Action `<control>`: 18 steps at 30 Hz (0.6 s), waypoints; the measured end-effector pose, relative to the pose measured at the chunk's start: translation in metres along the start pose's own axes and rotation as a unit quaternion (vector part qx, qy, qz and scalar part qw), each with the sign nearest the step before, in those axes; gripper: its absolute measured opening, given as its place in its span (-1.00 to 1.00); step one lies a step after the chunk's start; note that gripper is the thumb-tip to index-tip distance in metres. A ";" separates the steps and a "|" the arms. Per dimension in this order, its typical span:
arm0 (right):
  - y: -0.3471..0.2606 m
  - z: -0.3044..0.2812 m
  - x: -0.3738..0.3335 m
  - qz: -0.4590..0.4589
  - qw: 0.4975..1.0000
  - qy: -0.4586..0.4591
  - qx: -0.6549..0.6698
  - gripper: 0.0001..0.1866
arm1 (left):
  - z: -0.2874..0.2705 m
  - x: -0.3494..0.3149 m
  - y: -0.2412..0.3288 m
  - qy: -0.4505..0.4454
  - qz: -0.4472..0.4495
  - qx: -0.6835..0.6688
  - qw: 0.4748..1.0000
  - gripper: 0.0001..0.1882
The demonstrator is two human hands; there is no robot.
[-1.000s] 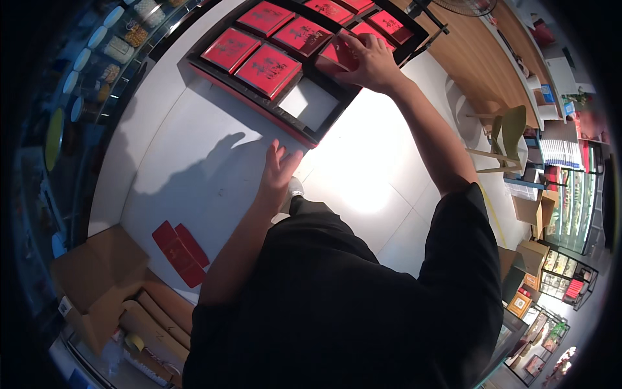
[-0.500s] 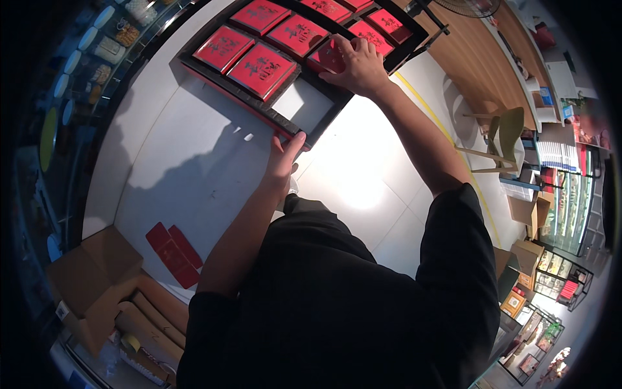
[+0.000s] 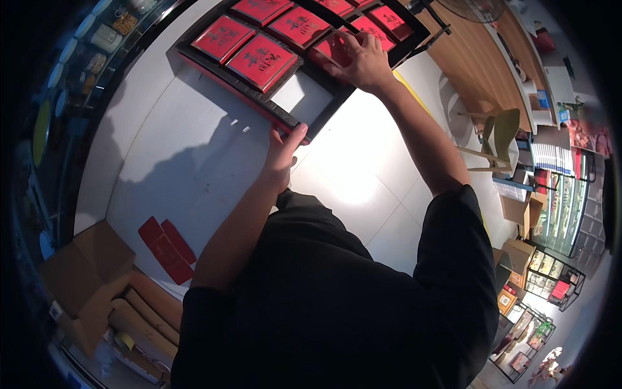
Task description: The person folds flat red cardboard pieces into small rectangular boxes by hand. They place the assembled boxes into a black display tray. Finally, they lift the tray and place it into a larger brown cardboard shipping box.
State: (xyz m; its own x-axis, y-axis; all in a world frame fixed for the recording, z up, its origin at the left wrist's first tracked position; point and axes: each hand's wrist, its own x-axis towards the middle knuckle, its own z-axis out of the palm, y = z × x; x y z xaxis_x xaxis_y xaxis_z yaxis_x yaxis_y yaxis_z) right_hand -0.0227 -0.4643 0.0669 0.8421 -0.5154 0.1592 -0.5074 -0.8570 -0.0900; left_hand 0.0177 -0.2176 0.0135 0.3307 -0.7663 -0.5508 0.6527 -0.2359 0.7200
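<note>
A large black open box [image 3: 259, 102] with compartments reaches away from me, holding several flat red square boxes [image 3: 262, 61] with dark characters on top. My left hand [image 3: 282, 154] grips its near corner, thumb on the rim and fingers mostly hidden below. Bent over one red square box [image 3: 324, 50] is my right hand [image 3: 367, 65], fingers and thumb spread around that box's edges and covering part of it. The nearest compartment, beside my right hand, shows a bare white bottom [image 3: 303, 97].
Red folded card pieces [image 3: 167, 249] lie on the pale floor at left, near brown cartons [image 3: 87, 272]. Shelves with jars [image 3: 107, 39] line the far left. At right stand a wooden counter [image 3: 476, 58] and a green chair [image 3: 502, 133]; a fan [image 3: 470, 10] is at the top.
The red box under my right hand catches more light and appears to sit flatter among the others. My left hand keeps its hold on the corner. The whole view has shifted slightly.
</note>
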 end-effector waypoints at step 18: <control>-0.007 -0.001 0.001 -0.005 0.995 -0.087 -0.057 -0.09 | -0.001 0.002 -0.005 0.017 0.032 -0.006 0.999 -0.13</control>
State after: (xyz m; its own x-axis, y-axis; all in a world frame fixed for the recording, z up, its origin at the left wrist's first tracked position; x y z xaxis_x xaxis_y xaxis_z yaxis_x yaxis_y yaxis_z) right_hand -0.0185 -0.4585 0.0686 0.8609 -0.5085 -0.0146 -0.5081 -0.8610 0.0238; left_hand 0.0159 -0.2175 0.0088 0.3950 -0.7592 -0.5173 0.6375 -0.1790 0.7494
